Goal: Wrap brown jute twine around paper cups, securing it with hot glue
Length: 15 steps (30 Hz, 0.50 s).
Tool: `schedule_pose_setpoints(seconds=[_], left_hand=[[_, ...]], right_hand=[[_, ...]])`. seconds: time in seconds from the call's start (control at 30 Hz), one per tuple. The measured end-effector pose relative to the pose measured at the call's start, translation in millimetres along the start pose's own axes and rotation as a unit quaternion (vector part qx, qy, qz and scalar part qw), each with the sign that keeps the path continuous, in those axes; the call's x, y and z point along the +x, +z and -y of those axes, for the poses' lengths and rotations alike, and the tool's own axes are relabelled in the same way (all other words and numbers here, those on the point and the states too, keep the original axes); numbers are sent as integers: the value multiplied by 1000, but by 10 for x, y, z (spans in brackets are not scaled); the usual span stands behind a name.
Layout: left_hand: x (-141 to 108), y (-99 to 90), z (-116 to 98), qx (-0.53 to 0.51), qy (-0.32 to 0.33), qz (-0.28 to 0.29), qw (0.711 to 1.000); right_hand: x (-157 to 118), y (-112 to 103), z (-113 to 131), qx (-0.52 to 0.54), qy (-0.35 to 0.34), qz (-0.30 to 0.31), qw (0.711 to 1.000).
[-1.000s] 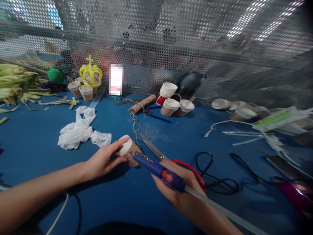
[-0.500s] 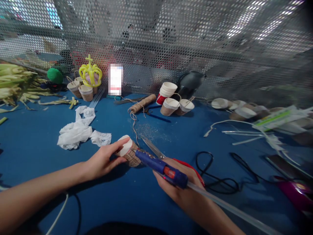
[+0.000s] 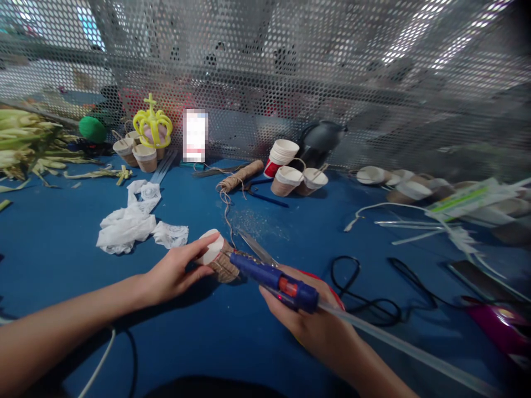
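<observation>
My left hand point(image 3: 176, 273) grips a small cup point(image 3: 224, 266) wrapped in brown twine, tipped on its side with its white face toward the left. My right hand point(image 3: 309, 309) is closed around a blue glue gun point(image 3: 265, 277), whose tip touches or nearly touches the cup near its white edge. A clear glue stick point(image 3: 385, 337) runs out of the gun's back end. Scissors point(image 3: 258, 249) with red handles lie beneath the gun and my right hand. Twine from a brown spool point(image 3: 243, 176) trails down to near the cup.
White lace point(image 3: 126, 224) lies left on the blue table point(image 3: 186, 342). Behind stand wrapped cups point(image 3: 287, 181), a paper-cup stack point(image 3: 282, 155), a yellow crown point(image 3: 152, 124) and a dark jug point(image 3: 323, 141). Black cord point(image 3: 367, 304) and a purple object point(image 3: 500, 326) are at right.
My right hand and the back of the glue gun have shifted up slightly, with the tip still at the cup. My left hand and the cup look unmoved.
</observation>
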<state>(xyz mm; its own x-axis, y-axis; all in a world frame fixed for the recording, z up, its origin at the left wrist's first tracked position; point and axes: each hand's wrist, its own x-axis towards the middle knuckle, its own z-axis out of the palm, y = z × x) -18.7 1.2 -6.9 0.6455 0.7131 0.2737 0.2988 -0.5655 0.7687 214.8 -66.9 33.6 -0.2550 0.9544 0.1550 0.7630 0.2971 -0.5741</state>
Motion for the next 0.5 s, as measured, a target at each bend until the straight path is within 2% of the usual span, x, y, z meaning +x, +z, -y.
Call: schedule_pose_setpoints(seconds=[0.23, 0.5], left_hand=[[-3, 2, -10, -1, 5, 0, 1000], [-3, 5, 5, 6, 10, -2, 1000]], right_hand=[[29, -15, 4, 11, 24, -18, 999], [24, -17, 29, 30, 30, 7, 999]])
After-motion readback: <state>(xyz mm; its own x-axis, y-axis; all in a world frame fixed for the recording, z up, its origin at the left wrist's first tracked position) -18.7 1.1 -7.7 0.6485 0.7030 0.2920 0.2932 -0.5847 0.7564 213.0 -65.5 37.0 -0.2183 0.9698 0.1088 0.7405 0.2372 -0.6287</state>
